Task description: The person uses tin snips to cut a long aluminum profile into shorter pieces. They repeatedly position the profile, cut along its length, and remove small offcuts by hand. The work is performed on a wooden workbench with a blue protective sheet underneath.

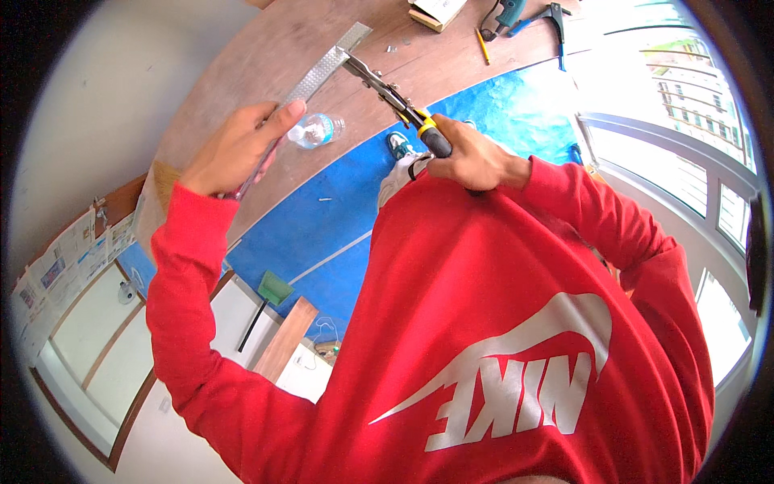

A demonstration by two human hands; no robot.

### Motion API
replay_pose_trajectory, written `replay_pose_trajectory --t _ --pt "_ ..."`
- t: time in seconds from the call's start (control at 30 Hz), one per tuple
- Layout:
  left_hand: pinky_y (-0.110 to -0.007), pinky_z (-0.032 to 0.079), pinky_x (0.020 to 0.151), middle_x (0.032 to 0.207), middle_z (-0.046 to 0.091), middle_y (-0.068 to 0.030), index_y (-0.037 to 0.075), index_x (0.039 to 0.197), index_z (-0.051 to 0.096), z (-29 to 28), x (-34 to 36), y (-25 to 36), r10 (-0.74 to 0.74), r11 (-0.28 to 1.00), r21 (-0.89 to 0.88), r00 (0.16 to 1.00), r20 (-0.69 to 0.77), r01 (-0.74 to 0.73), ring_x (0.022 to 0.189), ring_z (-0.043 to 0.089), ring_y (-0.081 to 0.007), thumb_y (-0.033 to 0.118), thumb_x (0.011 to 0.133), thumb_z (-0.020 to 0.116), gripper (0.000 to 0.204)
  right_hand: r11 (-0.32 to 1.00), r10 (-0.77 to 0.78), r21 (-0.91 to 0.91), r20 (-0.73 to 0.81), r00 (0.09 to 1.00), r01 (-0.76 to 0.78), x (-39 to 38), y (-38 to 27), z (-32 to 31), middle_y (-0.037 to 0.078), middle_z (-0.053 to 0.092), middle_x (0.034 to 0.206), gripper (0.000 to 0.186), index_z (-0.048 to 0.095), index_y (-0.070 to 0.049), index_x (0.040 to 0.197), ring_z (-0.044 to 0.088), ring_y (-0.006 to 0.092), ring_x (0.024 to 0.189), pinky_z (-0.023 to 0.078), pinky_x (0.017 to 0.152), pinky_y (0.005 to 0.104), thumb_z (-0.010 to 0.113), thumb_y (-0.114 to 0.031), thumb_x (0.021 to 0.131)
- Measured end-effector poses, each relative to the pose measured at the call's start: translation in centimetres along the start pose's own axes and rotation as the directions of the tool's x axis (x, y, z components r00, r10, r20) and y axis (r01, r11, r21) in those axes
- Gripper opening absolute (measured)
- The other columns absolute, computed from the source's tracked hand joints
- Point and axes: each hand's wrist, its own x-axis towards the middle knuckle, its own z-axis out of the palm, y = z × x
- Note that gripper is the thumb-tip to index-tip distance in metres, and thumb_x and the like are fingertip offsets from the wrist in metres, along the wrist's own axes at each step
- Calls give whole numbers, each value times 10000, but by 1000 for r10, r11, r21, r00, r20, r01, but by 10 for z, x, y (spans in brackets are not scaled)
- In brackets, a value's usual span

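Note:
My left hand is closed round a long silvery metal strip with a dotted surface, held at a slant above the table. My right hand grips the handles of metal snips with black and yellow grips. The snips point up and left. Their tips meet the right edge of the strip near its far end; whether the blades have bitten into it is too small to tell. Just right of my left hand, a clear plastic bottle with a blue band lies on the table.
Toward the far edge of the wooden table are a yellow pencil, a teal power tool, a blue and black hand tool and a box-like object. Blue sheeting covers the floor, with a green dustpan on it.

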Motion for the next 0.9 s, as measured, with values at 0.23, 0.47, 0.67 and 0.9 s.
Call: replay_pose_trajectory --t 0.23,0.47,0.67,0.9 --pt "-224 357 426 594 477 31 97 849 584 -11 55 -44 -159 970 -173 984 85 171 495 470 -54 756 960 521 672 992 125 -36 35 992 -123 71 21 24 119 629 670 303 615 2 841 648 240 623 499 578 437 689 -291 818" --pt "-231 417 420 594 525 2 96 887 597 -25 16 -51 -108 899 -394 969 223 191 460 486 -77 782 952 488 698 987 26 150 204 979 -57 22 -11 -10 115 579 725 290 615 30 887 553 206 694 447 649 434 677 -244 817" --pt "-250 431 433 620 557 -24 82 953 604 -14 14 -48 12 838 -516 939 343 178 471 510 -102 752 982 462 686 1000 3 -19 21 1000 -2 1 -27 -23 185 626 751 348 641 50 942 617 302 733 482 702 449 710 -265 810" --pt "-246 431 434 623 562 -27 85 956 600 -6 12 -39 30 869 -482 960 278 113 480 522 -100 725 992 478 653 999 53 7 29 998 -54 -11 -37 -34 233 665 817 383 650 55 962 648 341 794 491 738 465 719 -290 810"
